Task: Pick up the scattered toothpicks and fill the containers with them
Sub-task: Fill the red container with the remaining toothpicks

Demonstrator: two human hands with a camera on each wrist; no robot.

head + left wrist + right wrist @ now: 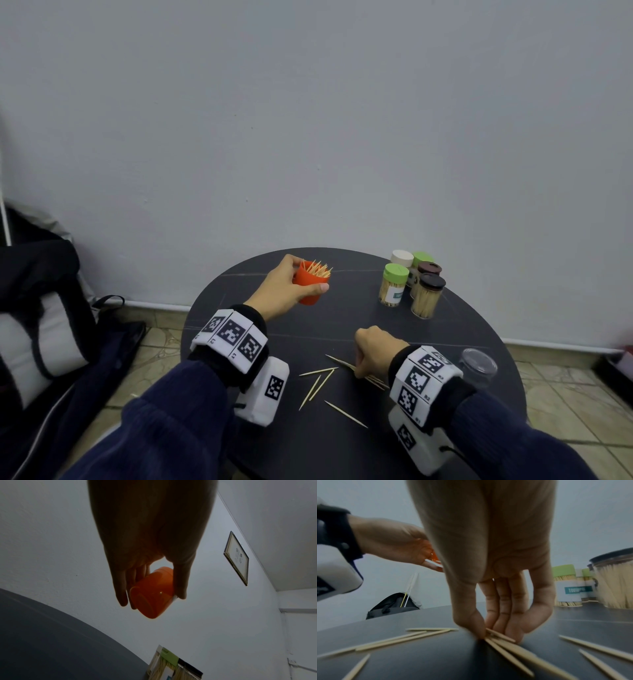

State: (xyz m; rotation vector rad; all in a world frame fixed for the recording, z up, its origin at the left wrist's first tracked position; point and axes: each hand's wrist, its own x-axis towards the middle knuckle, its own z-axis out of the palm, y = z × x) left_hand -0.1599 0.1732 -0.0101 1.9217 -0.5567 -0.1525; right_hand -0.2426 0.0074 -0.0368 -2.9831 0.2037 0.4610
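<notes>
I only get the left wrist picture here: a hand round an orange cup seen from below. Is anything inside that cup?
Observer: Yes. From the head view the orange cup in the left hand bristles with toothpicks sticking out of its open top.
Operator: And the other hand?
Observer: The right hand is down on the dark table, thumb and fingertips pinching a small bundle of toothpicks.
Operator: Are more lying about?
Observer: Several loose toothpicks lie scattered near that hand.
Operator: Any other containers?
Observer: A cluster of lidded jars full of toothpicks stands at the far right of the table, and one clear cup sits by the right wrist.
</notes>
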